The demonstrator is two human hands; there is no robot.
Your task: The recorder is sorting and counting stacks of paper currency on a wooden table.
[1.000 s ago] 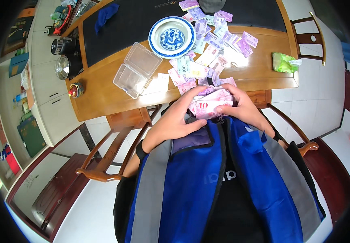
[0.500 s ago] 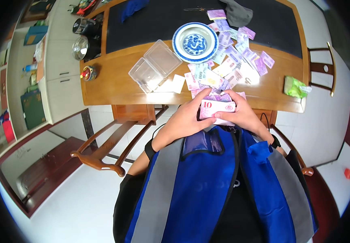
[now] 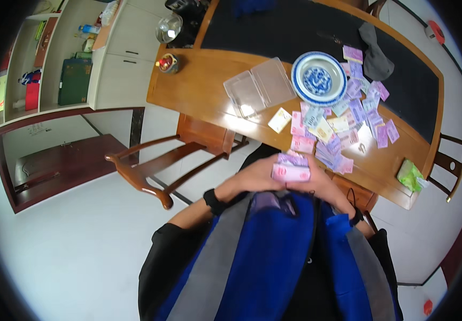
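A thick stack of pink and purple banknotes is held close to my chest, off the table's near edge. My left hand closes round its left side, and my right hand grips the right side. Some purple notes stick up behind the pink front note. Just beyond my hands, loose banknotes in pink, purple, green and yellow lie spread and overlapping on the wooden table. One yellowish note lies apart on the left.
Left of the blue-and-white bowl lies an open clear plastic box. A grey cloth rests beyond the notes. A green packet sits at the right corner. A wooden chair stands to my left, with a small decorated jar farther back.
The view has swung, so the table appears tilted and shifted right. The stack of notes is still in both hands, now tipped more upright and a little lower against my chest.
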